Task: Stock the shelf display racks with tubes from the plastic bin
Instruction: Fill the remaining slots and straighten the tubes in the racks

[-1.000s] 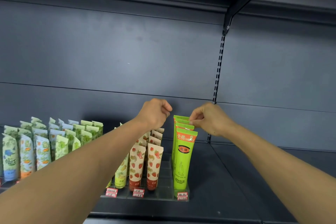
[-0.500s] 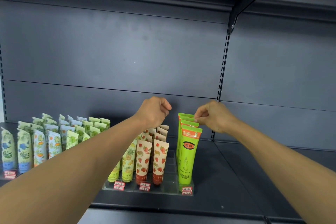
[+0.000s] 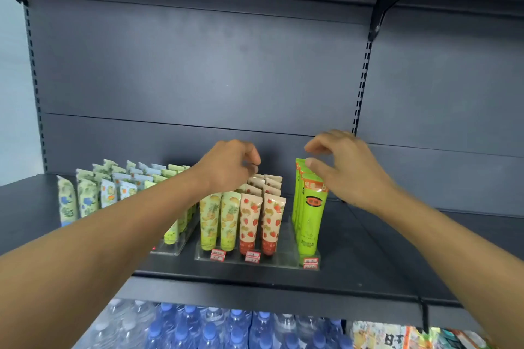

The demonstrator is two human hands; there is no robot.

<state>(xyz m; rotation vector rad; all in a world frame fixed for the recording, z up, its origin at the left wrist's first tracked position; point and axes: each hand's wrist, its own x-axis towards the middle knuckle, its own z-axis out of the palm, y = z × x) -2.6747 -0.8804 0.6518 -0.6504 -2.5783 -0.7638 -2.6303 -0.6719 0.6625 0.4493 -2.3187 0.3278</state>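
Where the view begins, capped water bottles [image 3: 209, 329] fill the tier below the dark shelf [image 3: 354, 261]. On the shelf, a clear rack [image 3: 286, 249] holds upright rows of pineapple tubes [image 3: 219, 224], strawberry tubes [image 3: 262, 224] and green tubes [image 3: 310, 215]. Over the strawberry rows, the left hand [image 3: 229, 167] hovers loosely curled, holding nothing. Farther right, the right hand [image 3: 344, 164] is spread, thumb touching the green tubes' tops without gripping them.
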